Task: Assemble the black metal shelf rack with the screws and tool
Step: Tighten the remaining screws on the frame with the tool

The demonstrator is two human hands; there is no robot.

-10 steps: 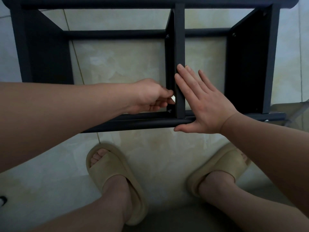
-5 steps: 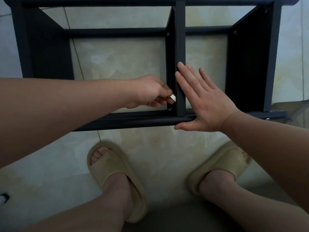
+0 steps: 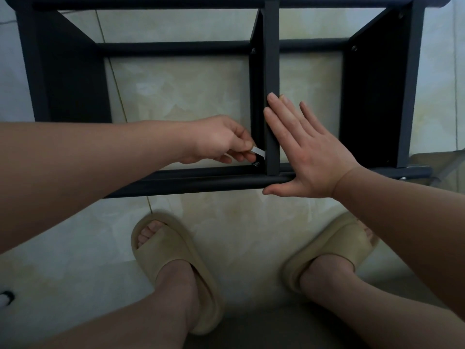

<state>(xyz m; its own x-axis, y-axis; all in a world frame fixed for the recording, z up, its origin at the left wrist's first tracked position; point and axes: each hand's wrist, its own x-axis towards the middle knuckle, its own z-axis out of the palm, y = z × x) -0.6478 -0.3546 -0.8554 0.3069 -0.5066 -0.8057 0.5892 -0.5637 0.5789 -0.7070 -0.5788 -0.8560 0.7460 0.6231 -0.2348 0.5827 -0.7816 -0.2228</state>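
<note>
At your feet, slippers [image 3: 176, 268] stand on tile. Just beyond, the rack [image 3: 70, 79] sits on the floor. Your right hand [image 3: 309, 157] stays spread flat, bracing the middle upright [image 3: 271, 59]. Your left hand [image 3: 219, 139] pinches the white tool [image 3: 259, 151], whose tip has dipped toward the lower screw [image 3: 256, 164]. Tightening is probably starting.
</note>
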